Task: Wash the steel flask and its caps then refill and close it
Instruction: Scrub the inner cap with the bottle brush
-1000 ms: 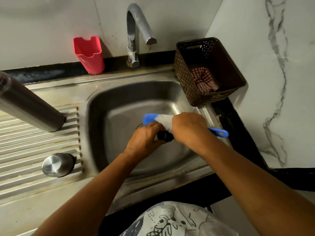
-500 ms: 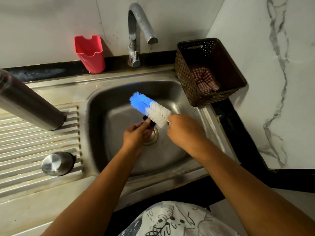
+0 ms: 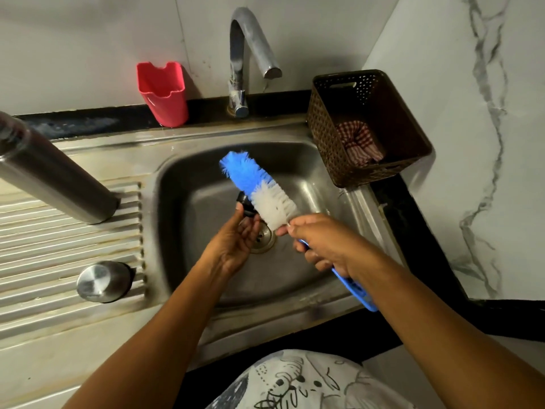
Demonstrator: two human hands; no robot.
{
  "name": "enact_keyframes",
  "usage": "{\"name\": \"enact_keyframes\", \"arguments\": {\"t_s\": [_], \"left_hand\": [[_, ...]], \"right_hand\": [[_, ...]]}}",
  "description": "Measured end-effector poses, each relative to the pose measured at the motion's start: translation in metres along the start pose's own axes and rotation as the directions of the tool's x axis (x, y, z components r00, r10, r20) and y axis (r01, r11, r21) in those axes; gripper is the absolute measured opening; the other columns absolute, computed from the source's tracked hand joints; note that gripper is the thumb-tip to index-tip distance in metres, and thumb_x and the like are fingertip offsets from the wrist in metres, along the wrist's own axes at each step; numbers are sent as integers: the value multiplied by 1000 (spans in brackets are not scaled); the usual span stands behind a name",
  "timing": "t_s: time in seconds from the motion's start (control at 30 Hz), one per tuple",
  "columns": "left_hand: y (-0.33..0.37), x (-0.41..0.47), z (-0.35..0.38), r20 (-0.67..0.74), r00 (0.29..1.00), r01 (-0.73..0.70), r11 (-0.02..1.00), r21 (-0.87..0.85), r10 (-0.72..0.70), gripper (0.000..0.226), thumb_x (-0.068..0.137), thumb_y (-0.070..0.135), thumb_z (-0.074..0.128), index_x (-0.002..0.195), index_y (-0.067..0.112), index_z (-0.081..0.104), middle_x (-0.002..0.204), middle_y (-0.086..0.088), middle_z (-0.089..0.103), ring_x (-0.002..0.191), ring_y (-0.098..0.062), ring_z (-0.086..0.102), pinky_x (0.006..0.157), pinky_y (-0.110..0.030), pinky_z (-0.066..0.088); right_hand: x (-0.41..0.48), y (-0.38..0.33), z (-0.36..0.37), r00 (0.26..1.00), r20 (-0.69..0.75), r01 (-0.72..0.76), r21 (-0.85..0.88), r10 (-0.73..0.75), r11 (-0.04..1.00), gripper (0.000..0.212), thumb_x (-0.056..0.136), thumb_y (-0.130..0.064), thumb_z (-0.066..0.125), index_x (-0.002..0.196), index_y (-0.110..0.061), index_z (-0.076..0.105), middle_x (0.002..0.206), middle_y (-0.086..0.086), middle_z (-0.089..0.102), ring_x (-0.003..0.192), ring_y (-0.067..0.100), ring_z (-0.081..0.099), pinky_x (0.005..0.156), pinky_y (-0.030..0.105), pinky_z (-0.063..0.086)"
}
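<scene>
At the centre of the frame, over the sink [image 3: 188, 225], the left hand [image 3: 236, 243] pinches a small black cap [image 3: 245, 203] at its fingertips. The right hand [image 3: 327, 246] is curled round the blue handle of the bottle brush [image 3: 259, 184], whose white bristles lie against the cap. The cap looks light, hard and probably wet and slippery, so a pinch across its rim seems the safest hold, with the drain right below ready to catch a drop.

The steel flask [image 3: 59, 178] stands at the left edge of the frame on the ridged drainboard [image 3: 59, 246], uncapped as far as can be told. It looks rigid, smooth and likely slick, and is best taken round its body. A steel cap [image 3: 101, 280] sits at the lower left on the same ridges and could roll or skid there.

The basin gives open room under the tap [image 3: 244, 39]. The brown basket [image 3: 324, 137] crowds the sink's upper right rim, near the brush handle's swing, and a red cup [image 3: 163, 93] stands at the back ledge.
</scene>
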State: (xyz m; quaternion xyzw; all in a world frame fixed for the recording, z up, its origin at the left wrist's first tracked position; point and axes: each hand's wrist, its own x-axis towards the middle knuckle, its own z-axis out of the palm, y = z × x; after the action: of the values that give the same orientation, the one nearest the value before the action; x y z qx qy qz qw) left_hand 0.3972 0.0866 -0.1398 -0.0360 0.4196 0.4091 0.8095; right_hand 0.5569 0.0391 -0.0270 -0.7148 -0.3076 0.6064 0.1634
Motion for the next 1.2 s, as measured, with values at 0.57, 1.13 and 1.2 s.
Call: {"name": "enact_keyframes", "arguments": {"t_s": [0.57, 1.13, 1.2], "left_hand": [[-12, -12, 7, 104, 995, 8, 1000, 4, -8, 33, 104, 33, 54, 103, 4, 69, 77, -5, 75, 68, -9, 75, 66, -18, 62], [22, 7, -37, -183, 938, -198, 888, 416, 295, 19, 93, 17, 78, 102, 6, 66, 84, -13, 73, 68, -16, 72, 67, -25, 64], [17, 5, -42, -133, 941, -207, 838, 505, 312, 18, 92, 14, 79, 102, 6, 67, 83, -13, 73, 65, -15, 71, 63, -23, 62]], "right_hand": [[14, -2, 7, 996, -15, -86, 163, 90, 983, 28, 106, -16, 38, 112, -10, 65, 60, -1, 40, 32, 3, 23, 33, 11, 14], [-18, 39, -15, 940, -178, 133, -597, -292, 791, 24, 104, -24, 49, 95, -15, 70, 71, -5, 62, 70, 17, 61, 58, 26, 41], [-25, 35, -17, 921, -188, 122, -695, -342, 709, 22, 103, -26, 49, 101, -19, 70, 88, 1, 68, 81, 22, 65, 67, 30, 49]]}}
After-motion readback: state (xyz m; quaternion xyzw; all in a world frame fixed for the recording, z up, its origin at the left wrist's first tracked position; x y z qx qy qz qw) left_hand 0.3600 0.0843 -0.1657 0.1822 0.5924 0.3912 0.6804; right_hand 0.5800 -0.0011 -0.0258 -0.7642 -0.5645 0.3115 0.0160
